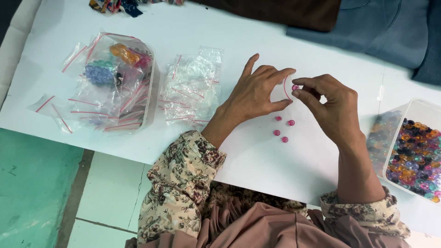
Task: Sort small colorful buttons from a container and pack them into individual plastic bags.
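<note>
Pinching one pink bead (295,87) between right-hand fingers (307,94), the right hand (328,108) should stay steady, I judge, while the left hand (257,92) holds a small clear bag (281,87) open beside it above the surface (257,160). Four beads (284,128) lie below, mid-surface; a bead tub (415,151) sits at the right edge, bags (190,89) toward the far-left.

head cam | looks steeply down | close over white table (257,156) | single view
</note>
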